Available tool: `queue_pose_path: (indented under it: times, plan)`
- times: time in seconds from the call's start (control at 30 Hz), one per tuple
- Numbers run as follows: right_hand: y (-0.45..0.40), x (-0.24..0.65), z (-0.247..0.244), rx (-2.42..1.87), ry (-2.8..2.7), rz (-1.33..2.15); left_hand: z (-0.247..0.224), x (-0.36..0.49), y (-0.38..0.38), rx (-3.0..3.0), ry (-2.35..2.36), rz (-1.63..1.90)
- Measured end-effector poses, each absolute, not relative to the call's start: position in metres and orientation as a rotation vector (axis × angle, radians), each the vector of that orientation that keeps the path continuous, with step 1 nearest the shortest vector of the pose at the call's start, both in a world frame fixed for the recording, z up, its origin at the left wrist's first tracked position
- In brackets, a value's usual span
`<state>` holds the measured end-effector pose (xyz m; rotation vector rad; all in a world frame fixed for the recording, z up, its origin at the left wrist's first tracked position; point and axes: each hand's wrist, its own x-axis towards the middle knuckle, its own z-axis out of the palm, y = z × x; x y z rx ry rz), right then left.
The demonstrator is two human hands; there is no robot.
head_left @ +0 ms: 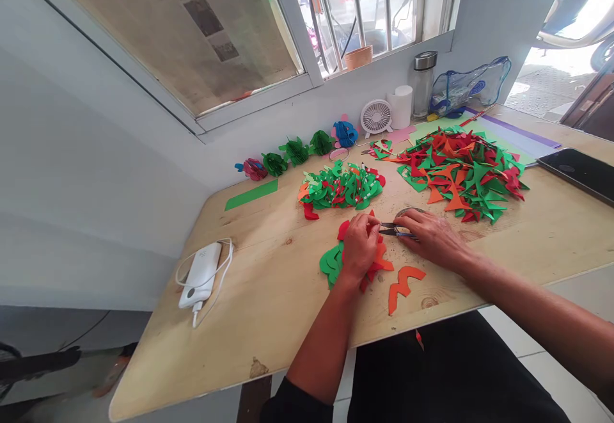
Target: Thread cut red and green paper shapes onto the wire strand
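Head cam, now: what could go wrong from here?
1. The scissors in the right hand point at the fingertips of the left hand; a slip might nip them.
2. The orange strip lies loose near the table's front edge; a forearm might brush it off.

The head view looks from above the person's black-clothed lap (455, 375), forward and down, slightly askew, across the pale wooden table (268, 276). It is close, the lap nearest at the bottom edge. The heap of small green and red paper cutouts (343, 186) lies just right of centre; the metal-barred window (387, 7) stands farther off, at the top.
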<state>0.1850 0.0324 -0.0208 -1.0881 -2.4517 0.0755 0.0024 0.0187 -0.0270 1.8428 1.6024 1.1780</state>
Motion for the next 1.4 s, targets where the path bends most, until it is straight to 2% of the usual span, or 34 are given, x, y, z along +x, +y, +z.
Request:
queue_pose_path:
  times: [0.33, 0.57, 0.87, 1.4]
  plan:
    - [0.036, 0.190, -0.022, -1.392, -2.294, -0.110, -0.017, 0.003, 0.019, 1.164, 1.477, 1.497]
    - [0.042, 0.195, -0.024, -1.403, -2.221, -0.166, -0.012, 0.009, 0.015, 0.824, 1.184, 1.468]
    - [0.033, 0.185, -0.009, -1.008, -2.103, 0.424, -0.004, 0.015, 0.007, 0.835, 1.142, 1.336]
    - [0.029, 0.182, -0.003, -1.029, -2.031, 0.640, -0.002, 0.024, 0.001, 0.982, 1.089, 1.249]
